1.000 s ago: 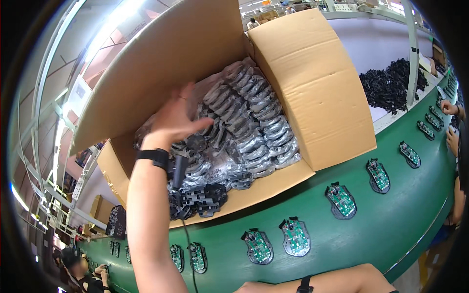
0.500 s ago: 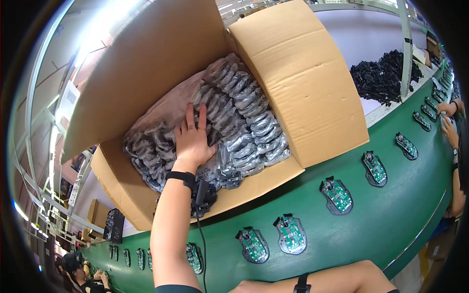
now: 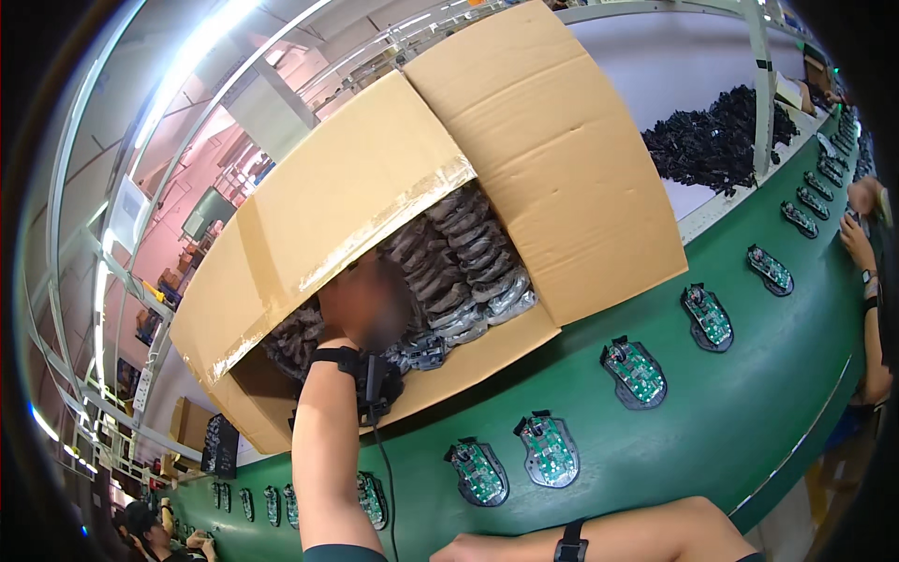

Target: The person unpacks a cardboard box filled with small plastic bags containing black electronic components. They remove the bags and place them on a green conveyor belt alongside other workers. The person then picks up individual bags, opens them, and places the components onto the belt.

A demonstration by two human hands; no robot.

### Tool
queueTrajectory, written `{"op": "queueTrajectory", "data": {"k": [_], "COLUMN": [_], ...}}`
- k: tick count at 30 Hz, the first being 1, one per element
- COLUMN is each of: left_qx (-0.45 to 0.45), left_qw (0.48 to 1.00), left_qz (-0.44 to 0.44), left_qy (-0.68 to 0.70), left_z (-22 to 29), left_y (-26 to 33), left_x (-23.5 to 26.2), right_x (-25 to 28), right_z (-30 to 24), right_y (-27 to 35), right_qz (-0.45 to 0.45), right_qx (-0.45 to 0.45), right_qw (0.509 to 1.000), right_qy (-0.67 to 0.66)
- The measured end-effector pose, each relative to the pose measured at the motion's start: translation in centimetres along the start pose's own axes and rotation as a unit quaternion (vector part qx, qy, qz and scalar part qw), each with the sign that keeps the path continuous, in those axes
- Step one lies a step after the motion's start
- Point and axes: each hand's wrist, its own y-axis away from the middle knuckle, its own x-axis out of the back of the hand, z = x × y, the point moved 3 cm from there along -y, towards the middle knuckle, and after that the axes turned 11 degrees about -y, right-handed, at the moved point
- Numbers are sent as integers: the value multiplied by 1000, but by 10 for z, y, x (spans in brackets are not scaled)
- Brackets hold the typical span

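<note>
My left hand [image 3: 361,302] reaches into a cardboard carton [image 3: 487,348], under its lowered far flap [image 3: 328,206]. The hand is smeared by motion and its fingers cannot be made out. Around it, dark parts in clear plastic bags [image 3: 468,253] are packed in rows. A loose dark part [image 3: 423,352] lies by the near wall, next to my left wrist, which wears a black strapped device [image 3: 376,384] with a cable. My right hand [image 3: 459,549] rests low at the bottom edge, its fingers cut off by the frame; that forearm lies across the near side.
Mouse bases with green circuit boards [image 3: 547,451] stand spaced along the green conveyor belt [image 3: 599,478]. Behind the belt, a heap of black parts [image 3: 716,136] lies near an upright post [image 3: 763,94]. Another person's hands [image 3: 857,234] are at the right; people also work at the far left.
The carton's far flap has swung down toward me and now covers part of the contents. My left hand, earlier spread on the bagged parts, is now blurred beneath it. My right arm barely moved.
</note>
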Motion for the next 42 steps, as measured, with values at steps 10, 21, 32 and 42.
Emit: {"op": "queueTrajectory", "data": {"k": [10, 21, 32, 42], "left_qx": [-42, -110, 347, 228], "left_qw": [990, 933, 826, 684], "left_qz": [82, -134, -444, -677], "left_qy": [111, 316, -10, -146], "left_z": [-4, 15, -158, -190], "left_y": [-26, 187, 416, 355], "left_x": [105, 339, 344, 306], "right_x": [2, -1, -11, -10], "right_z": [22, -1, -10, -8], "right_y": [-1, 5, 15, 15], "right_qz": [-20, -73, -54, -57], "right_qx": [14, 2, 9, -15], "right_qw": [1000, 996, 975, 973], "right_qy": [-14, 54, 216, 225]}}
